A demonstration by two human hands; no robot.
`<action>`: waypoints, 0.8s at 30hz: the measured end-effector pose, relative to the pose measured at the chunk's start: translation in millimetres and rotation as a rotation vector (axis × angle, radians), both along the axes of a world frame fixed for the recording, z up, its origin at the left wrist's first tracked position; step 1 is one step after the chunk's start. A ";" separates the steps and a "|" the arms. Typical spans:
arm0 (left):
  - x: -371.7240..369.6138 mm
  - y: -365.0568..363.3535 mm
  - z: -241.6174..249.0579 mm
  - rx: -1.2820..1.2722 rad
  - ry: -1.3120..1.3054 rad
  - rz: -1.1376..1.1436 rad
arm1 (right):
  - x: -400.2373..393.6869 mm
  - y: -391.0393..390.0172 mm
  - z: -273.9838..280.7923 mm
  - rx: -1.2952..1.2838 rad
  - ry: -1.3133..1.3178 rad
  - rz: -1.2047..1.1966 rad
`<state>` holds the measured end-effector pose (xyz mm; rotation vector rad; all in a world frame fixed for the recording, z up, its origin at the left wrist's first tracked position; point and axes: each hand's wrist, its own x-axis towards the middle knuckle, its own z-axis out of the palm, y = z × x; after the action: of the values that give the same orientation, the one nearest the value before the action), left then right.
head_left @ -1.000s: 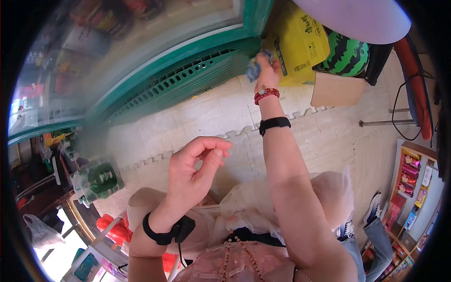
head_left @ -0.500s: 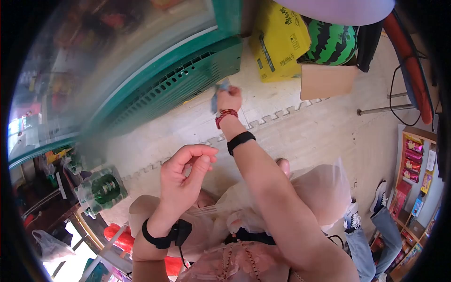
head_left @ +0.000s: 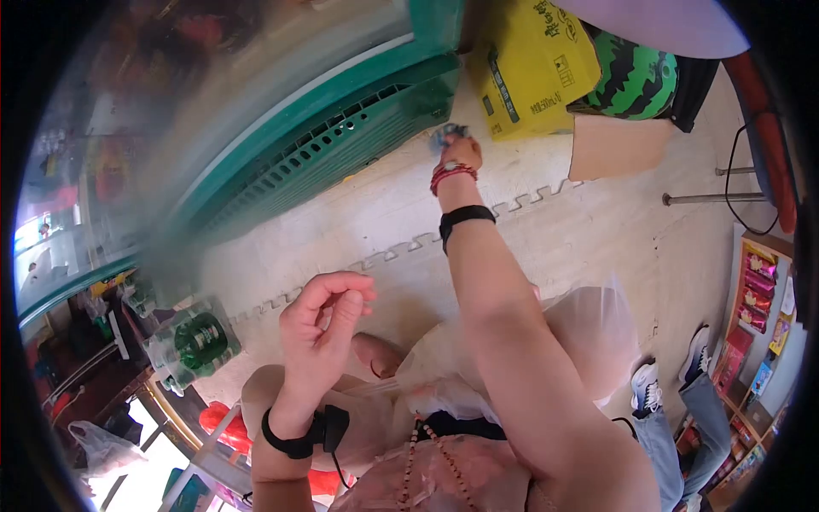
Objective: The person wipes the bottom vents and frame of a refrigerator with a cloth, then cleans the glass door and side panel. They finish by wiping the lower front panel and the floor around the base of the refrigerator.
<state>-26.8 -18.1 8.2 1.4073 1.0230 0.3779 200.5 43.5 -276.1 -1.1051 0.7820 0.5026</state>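
The right hand (head_left: pixel 459 154) is stretched far out and down toward the floor (head_left: pixel 546 247), its grip pinched around a small bluish wad (head_left: pixel 446 134) that looks like a wrapper or cloth; it is too blurred to tell which. The wad sits at the fingertips, just beside the lower corner of the green fridge grille (head_left: pixel 341 149) and near the yellow bag (head_left: pixel 533 64). A red bead bracelet (head_left: pixel 450 173) and a black band (head_left: pixel 465 216) circle that wrist. The left hand (head_left: pixel 324 328) hangs close to the body, well apart from the right, thumb and forefinger pressed together with the other fingers curled; whether anything lies between them cannot be told. A black strap (head_left: pixel 294 439) with a cable is on its wrist. A watermelon-patterned ball (head_left: pixel 636 81) lies behind the yellow bag, touching a cardboard sheet (head_left: pixel 618 145). A shrink-wrapped pack of green bottles (head_left: pixel 192 346) stands on the floor to the left. Another person's jeans and sneaker (head_left: pixel 646 384) show at the lower right.
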 end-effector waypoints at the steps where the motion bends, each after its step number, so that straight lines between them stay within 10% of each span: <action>1: -2.8 1.4 0.5 -0.003 -0.007 -0.009 | 5.2 3.9 31.8 0.084 -0.039 0.061; 6: 4.5 2.6 -3.1 -0.038 -0.034 -0.050 | -49.5 24.8 33.3 0.046 -0.190 0.430; 14: 6.6 0.6 -0.3 -0.013 -0.009 -0.039 | -1.2 9.7 47.1 0.026 -0.424 0.127; 17: 20.5 -2.0 3.3 -0.070 0.023 -0.084 | -34.6 0.0 24.9 -0.227 -0.500 1.309; 19: 30.7 -2.2 0.0 -0.033 -0.002 -0.099 | -57.4 0.0 -5.9 0.168 -0.382 1.157; 22: 23.7 -9.2 -1.7 0.020 -0.009 -0.135 | 29.1 -12.2 -138.3 0.356 -0.585 0.262; 23: 20.0 -9.3 -2.4 0.055 -0.005 -0.160 | 50.9 -39.2 -49.8 0.376 -0.580 0.279; 24: 16.7 -9.5 -2.6 0.065 0.005 -0.129 | 45.1 -20.9 50.6 -0.139 -0.344 0.112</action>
<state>-10.1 -27.6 5.5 1.5247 0.9256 0.3144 245.6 22.6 -225.5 -1.3274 0.4601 0.3416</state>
